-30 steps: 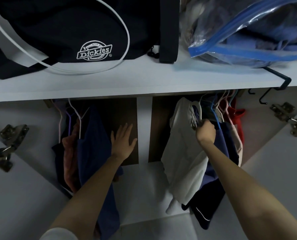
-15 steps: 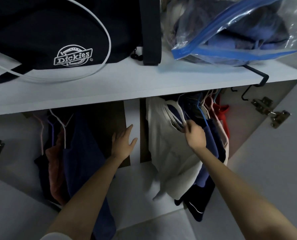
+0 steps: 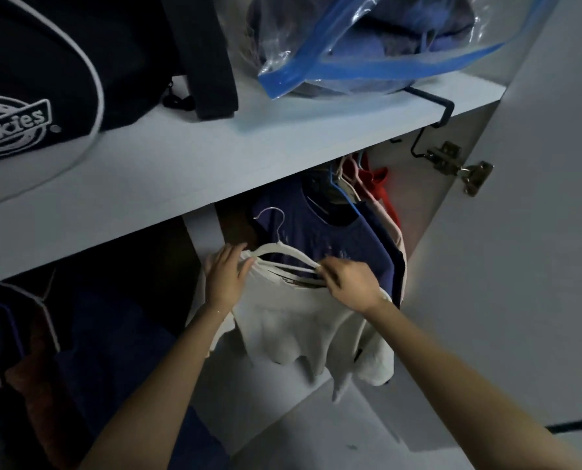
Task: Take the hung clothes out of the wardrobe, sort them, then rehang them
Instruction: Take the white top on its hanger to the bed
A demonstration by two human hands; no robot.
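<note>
Two forearms reach up from six o'clock to a white shirt (image 3: 303, 330) on a white hanger (image 3: 283, 251) at the middle of the view, in front of the wardrobe's right compartment. The left hand (image 3: 227, 276) curls over the shirt's shoulder at its ten o'clock, gripping cloth and hanger end. The right hand (image 3: 350, 281) pinches the hanger's other arm, with the collar, at its one o'clock. The hanger's metal hook shows below the shelf edge. Just behind hangs a blue shirt (image 3: 333, 239), with cream and red clothes (image 3: 381, 188) packed at its one o'clock. Dim dark and rust clothes (image 3: 35, 385) hang at eight o'clock. Farthest, the shelf (image 3: 198, 157) carries a black bag (image 3: 45, 62) at ten o'clock and a plastic bag (image 3: 367, 45) at one.
</note>
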